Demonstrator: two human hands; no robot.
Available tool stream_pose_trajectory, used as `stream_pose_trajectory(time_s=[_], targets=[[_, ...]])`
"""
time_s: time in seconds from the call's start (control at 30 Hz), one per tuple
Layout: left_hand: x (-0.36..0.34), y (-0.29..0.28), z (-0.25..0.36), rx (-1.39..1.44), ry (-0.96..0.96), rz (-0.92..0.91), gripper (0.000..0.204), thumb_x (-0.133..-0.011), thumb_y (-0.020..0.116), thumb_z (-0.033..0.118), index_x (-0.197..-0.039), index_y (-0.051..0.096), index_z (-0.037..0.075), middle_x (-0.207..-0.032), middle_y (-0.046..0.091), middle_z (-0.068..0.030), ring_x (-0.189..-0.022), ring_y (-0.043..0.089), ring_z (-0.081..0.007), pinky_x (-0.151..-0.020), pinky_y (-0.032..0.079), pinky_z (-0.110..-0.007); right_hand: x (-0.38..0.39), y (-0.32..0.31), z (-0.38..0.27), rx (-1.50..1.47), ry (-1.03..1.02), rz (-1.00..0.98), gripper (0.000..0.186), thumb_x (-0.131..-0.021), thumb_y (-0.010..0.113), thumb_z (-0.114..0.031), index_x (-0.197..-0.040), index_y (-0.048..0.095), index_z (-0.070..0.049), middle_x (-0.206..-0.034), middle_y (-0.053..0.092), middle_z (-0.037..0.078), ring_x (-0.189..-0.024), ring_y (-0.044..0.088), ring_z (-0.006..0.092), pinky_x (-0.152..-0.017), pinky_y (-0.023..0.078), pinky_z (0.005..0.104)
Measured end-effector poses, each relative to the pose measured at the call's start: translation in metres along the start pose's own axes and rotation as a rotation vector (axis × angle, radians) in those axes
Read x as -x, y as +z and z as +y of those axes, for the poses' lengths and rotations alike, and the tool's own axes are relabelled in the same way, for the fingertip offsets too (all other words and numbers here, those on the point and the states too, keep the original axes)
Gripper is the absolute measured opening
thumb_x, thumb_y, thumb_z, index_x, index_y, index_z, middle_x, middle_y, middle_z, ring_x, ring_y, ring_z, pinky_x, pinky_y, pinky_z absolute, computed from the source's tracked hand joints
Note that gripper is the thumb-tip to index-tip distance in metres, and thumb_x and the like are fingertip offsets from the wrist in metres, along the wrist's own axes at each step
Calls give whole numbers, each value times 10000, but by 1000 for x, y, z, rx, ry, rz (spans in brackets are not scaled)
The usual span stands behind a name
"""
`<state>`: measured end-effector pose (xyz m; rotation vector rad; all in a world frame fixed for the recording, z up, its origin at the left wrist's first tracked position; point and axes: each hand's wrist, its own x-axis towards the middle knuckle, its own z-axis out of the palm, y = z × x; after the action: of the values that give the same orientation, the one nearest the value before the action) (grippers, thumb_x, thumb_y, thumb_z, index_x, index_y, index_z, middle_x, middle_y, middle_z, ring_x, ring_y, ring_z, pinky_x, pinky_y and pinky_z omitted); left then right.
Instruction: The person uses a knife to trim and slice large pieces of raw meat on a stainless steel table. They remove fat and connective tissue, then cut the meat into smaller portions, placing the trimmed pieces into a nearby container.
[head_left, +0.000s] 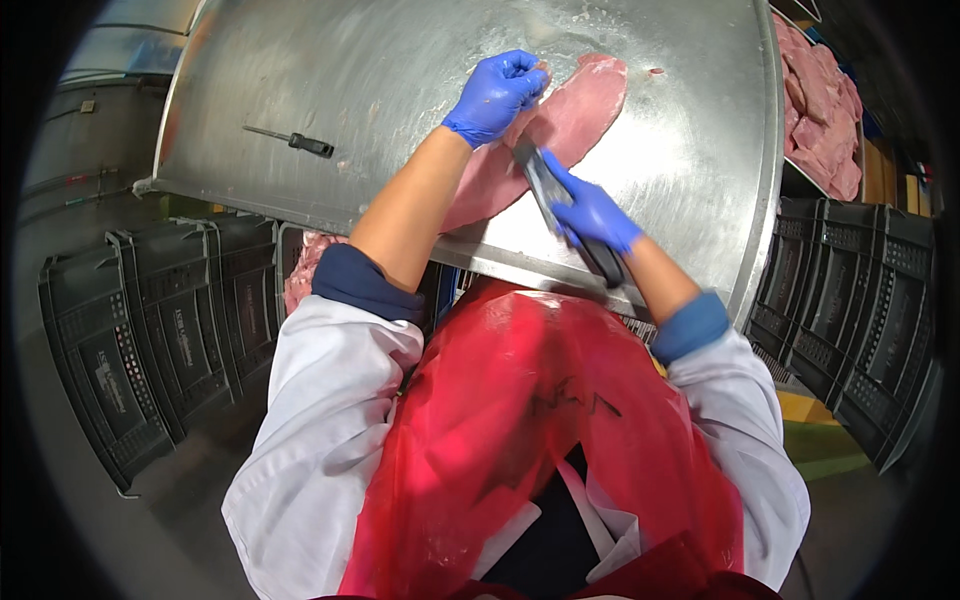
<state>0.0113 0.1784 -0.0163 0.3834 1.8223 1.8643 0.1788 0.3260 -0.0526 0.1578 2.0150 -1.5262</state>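
My left hand [497, 97], in a blue glove, is closed with its fingertips pinching a bit of pink meat at the upper edge of a long, flat meat slice [590, 105] on the steel worktop [350, 75]. My right hand [598, 215], also gloved, grips a long, blurred dark knife-like tool [540, 180], whose upper end rests on or just over the slice below my left hand. A slim metal tool with a black handle [310, 144] lies to the left on the worktop. A small scrap [656, 71] lies right of the slice.
A tray heaped with meat [820, 110] stands at the right. Stacked black crates flank me at left [160, 350] and right [840, 320]. More meat [305, 270] shows below the worktop's front edge at left. The steel edge [500, 262] runs just above my red plastic apron.
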Motion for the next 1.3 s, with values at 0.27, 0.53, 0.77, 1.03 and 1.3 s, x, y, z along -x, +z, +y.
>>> stream_pose_trajectory(time_s=[0.27,0.53,0.77,1.03,1.3], targets=[[104,-88,52,254,146,166,165,-933,663,193,-979,602,48,-799,508,39,-683,460,-69,-629,399,-219,19,37,36,359,-221,-211,705,-950,489,-201,-1593,205,-263,-820,670,187,-587,638,246,-580,547,342],[390,-318,-49,-1205,-840,-190,479,-873,710,342,-1174,623,-20,-953,696,-159,-845,669,-296,-804,524,-391,21,14,5,15,-101,205,795,-897,601,-75,-1586,257,-272,-747,692,136,-584,672,178,-621,561,342],[185,-100,-96,-1380,256,-79,855,-761,716,442,-1439,415,16,-1484,413,-250,-1369,408,-421,-1133,298,-558,-73,46,-22,555,-25,456,753,-900,444,-84,-1589,186,-245,-940,688,282,-869,672,453,-840,526,500],[83,-80,-81,-1452,-139,-73,799,-757,716,367,-1435,419,66,-1410,452,-185,-1319,446,-392,-1016,401,-613,19,98,32,702,103,324,1000,-810,501,6,-1588,-37,-318,-911,669,293,-782,668,437,-720,532,516],[18,-187,-105,-685,-350,168,667,-731,744,299,-1279,512,-1,-1167,648,-204,-1099,634,-375,-950,517,-459,101,69,22,551,123,122,782,-928,526,-166,-1591,117,-220,-1110,654,299,-896,664,472,-824,538,509]])
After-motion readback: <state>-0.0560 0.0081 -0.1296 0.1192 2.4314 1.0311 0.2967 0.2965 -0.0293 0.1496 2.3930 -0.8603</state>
